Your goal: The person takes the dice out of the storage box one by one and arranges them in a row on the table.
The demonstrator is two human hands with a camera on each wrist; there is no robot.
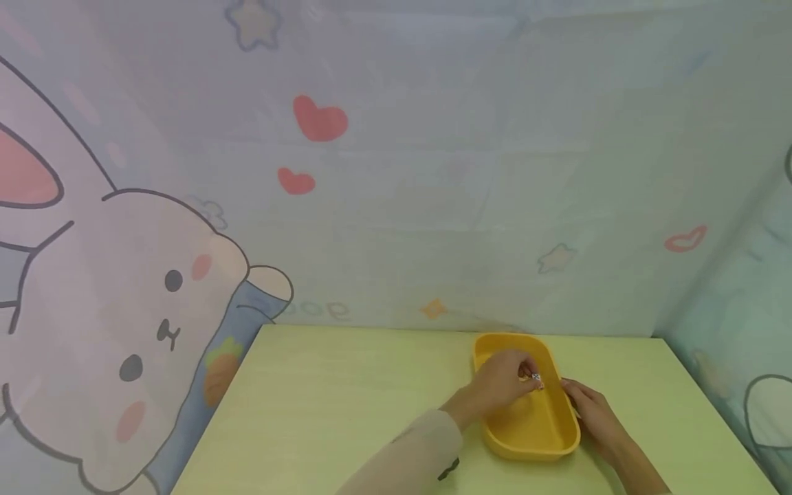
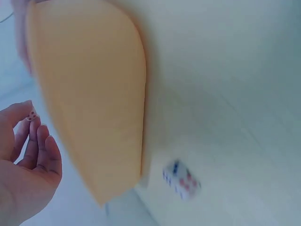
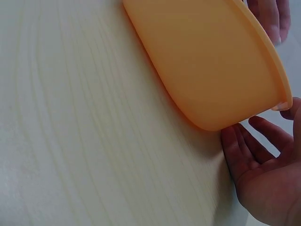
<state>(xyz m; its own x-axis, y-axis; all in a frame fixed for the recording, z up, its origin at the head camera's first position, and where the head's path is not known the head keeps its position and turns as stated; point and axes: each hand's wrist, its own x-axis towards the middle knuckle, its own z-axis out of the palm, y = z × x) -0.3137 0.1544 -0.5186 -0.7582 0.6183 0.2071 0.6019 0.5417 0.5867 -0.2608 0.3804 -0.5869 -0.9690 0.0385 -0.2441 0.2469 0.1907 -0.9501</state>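
Note:
A yellow tray (image 1: 534, 448) with rounded corners and raised walls stands on the table. Above its inside, my left hand (image 1: 504, 378) pinches a small white die (image 2: 32, 115) between thumb and fingertips. At the tray's right side, my right hand (image 3: 270, 174) grips the wall, its thumb at the rim and its fingers against the outside. In the left wrist view, white dice (image 2: 182, 180) with red and dark pips lie blurred on the table beside the tray. How many there are, I cannot tell.
The pale yellow-green table (image 1: 334, 399) stretches left of the tray and runs back to a cloth backdrop (image 1: 433, 172) printed with hearts, stars and a rabbit. More printed cloth (image 1: 742, 357) hangs along the right edge.

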